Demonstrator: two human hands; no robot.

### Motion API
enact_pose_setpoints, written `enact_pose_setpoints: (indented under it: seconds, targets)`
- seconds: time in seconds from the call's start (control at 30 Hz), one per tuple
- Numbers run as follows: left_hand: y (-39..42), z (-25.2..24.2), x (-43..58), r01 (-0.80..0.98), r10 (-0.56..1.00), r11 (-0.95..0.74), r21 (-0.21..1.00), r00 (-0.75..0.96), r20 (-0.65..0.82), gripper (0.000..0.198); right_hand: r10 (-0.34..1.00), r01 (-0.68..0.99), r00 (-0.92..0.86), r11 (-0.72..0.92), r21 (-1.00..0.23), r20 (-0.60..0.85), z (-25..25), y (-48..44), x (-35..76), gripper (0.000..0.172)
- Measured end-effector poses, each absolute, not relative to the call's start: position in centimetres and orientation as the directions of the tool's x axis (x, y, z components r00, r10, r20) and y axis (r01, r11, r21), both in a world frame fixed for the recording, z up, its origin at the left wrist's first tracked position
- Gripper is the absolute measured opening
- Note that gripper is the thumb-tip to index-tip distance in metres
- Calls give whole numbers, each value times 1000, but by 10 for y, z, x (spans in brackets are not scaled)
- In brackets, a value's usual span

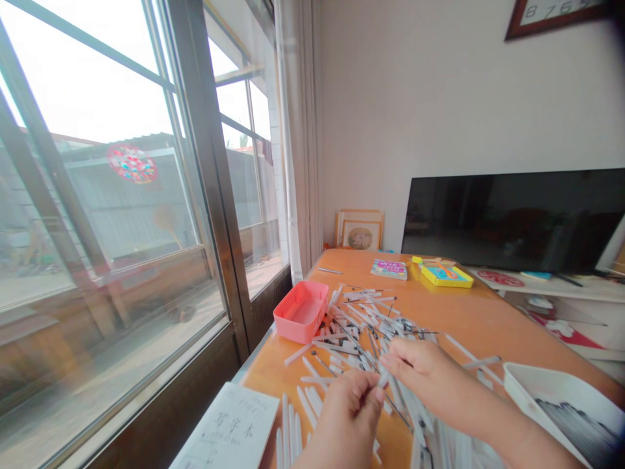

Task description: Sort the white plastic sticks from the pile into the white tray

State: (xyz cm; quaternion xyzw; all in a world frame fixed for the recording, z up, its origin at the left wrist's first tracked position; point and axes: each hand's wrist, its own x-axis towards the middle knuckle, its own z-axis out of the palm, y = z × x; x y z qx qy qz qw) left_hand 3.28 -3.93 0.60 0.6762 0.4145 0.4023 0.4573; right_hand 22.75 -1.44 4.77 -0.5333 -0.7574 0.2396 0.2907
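Note:
My left hand is closed in a pinch on a small whitish pen part, over the middle of the table. Against the other end of the same piece, the fingers of my right hand are pinched too. Most of the piece is hidden by fingers. Around and beyond both hands spreads a loose pile of white pen barrels and thin black pieces that look like refills or caps. More white barrels lie side by side left of my left hand.
A pink plastic basket stands beside the pile at the table's left edge. At right, a white bin holds dark-tipped pens. A notebook lies front left. Farther back are a yellow box and a colourful booklet.

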Motion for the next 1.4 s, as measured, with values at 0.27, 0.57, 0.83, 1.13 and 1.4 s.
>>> enact_pose_setpoints:
  seconds: [0.27, 0.57, 0.83, 1.13, 1.4]
  targets:
    - [-38, 5, 34, 138, 933, -174, 975, 341, 118, 35, 919, 661, -337, 384, -645, 203, 60, -18, 225, 44]
    - [-39, -1, 35, 256, 934, -298, 920, 275, 226, 30, 939, 784, -264, 341, -519, 219, 43, -12, 223, 42]
    - [-37, 3, 36, -98, 935, 3, 995, 354, 32, 41, 939, 576, -314, 308, -757, 144, 59, -17, 227, 41]
    - [-37, 1, 36, -117, 932, -40, 992, 353, 79, 40, 949, 552, -294, 264, -791, 112, 56, -15, 227, 35]
    - [-35, 2, 36, -74, 954, -60, 995, 289, 79, 40, 961, 542, -253, 232, -808, 106, 55, -15, 223, 39]
